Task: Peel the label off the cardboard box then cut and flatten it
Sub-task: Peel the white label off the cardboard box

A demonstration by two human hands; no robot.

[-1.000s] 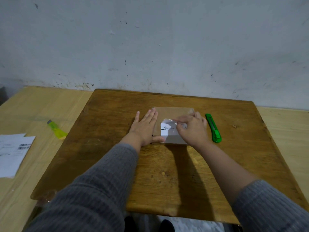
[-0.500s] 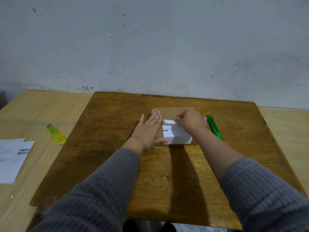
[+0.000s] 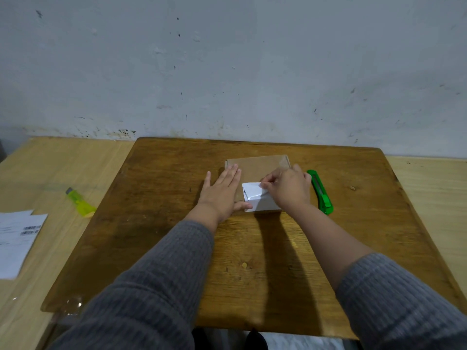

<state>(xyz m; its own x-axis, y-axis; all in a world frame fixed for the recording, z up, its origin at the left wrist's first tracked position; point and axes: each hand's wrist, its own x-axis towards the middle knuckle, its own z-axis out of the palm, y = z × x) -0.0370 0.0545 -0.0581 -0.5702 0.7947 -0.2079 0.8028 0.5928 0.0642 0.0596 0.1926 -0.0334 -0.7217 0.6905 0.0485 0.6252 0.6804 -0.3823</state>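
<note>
A flat brown cardboard box [image 3: 260,165] lies on the dark wooden board [image 3: 161,223], near its far middle. A white label [image 3: 254,197] covers the box's near part, its far edge lifted and creased. My left hand [image 3: 222,193] lies flat with fingers spread, pressing the box's left side. My right hand [image 3: 288,189] pinches the lifted edge of the label between thumb and fingers. A green utility knife [image 3: 321,192] rests on the board just right of my right hand.
A yellow-green utility knife [image 3: 80,203] lies on the lighter table [image 3: 50,168] to the left. White sheets with barcodes [image 3: 17,241] sit at the left edge. A grey wall rises right behind the board.
My right hand has pulled back toward me over the label, and the label's far edge now stands lifted and folded. My left hand stays pressed on the box.
</note>
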